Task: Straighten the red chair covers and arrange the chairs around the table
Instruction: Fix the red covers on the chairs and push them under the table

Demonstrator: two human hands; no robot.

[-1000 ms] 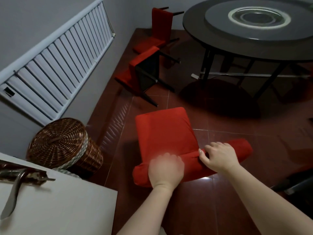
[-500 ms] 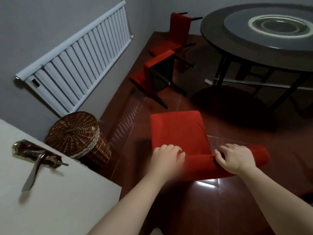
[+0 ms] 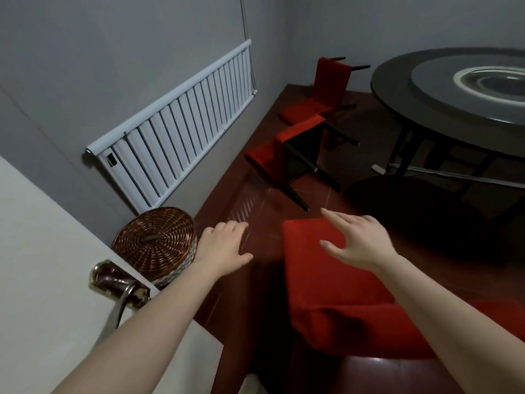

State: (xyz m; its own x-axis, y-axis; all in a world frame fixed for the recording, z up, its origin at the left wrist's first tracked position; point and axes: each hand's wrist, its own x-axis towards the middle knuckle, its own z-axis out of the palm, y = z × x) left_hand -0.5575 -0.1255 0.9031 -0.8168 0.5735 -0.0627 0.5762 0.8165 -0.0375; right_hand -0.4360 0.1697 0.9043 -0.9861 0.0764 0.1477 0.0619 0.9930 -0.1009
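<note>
A chair with a red cover (image 3: 321, 282) stands right below me, seat facing the table. My left hand (image 3: 223, 247) hovers over the floor left of the seat, fingers spread, holding nothing. My right hand (image 3: 359, 241) is raised above the seat's far edge, fingers straight and apart, also empty. Ahead, a second red chair (image 3: 279, 155) lies tipped on its side with black legs pointing out. Behind it a third red chair (image 3: 326, 89) is tipped against the far wall. The round dark table (image 3: 403, 89) fills the upper right.
A lidded wicker basket (image 3: 156, 240) stands by the wall at the left, under a white radiator (image 3: 176, 129). A white door with a metal handle (image 3: 119, 285) is at my lower left. Dark red tiled floor (image 3: 247, 206) lies between the chairs.
Both hands have let go of the chair's red backrest cover and lifted forward, open. My view has swung left and up toward the tipped chairs.
</note>
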